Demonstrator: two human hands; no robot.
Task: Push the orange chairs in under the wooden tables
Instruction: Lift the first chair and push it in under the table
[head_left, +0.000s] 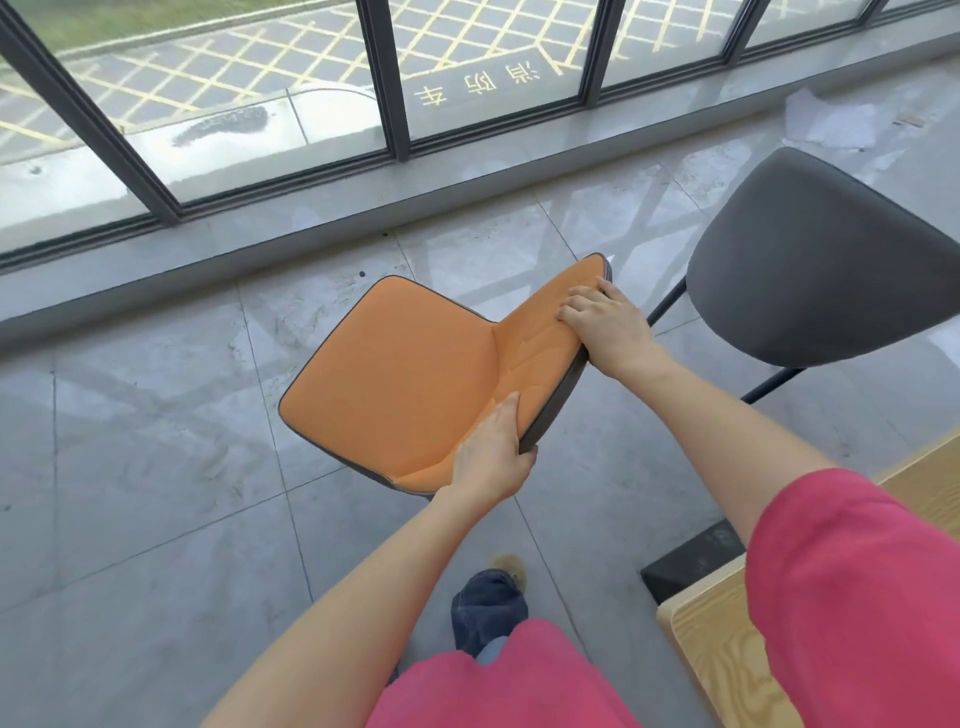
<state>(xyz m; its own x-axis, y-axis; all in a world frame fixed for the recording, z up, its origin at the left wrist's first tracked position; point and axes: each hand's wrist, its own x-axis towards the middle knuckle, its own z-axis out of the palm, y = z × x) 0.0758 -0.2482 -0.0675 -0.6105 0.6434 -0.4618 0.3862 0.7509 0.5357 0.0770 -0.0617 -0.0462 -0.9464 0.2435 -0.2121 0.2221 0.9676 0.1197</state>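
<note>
Orange chair (410, 384) at frame centre, out on the grey tiled floor (156, 415), seat pointing to upper left, well apart from the wooden worktop (727, 649) at lower right. You have both hands on the backrest: left hand (493, 457) grips its near end, thumb on the orange face, fingers curled round the dark rim; right hand (608, 327) clasps the far end, fingers (576, 306) folded over onto the padding. Shell looks stiff under soft upholstery, likely light enough to steer, but its legs are hidden, so expect some drag on tile. Backrest top is the sensible hold; keep hands wide for turning control. Grey chair (831, 260) sits just beside at right; mind its thin legs when swinging round toward the worktop.
</note>
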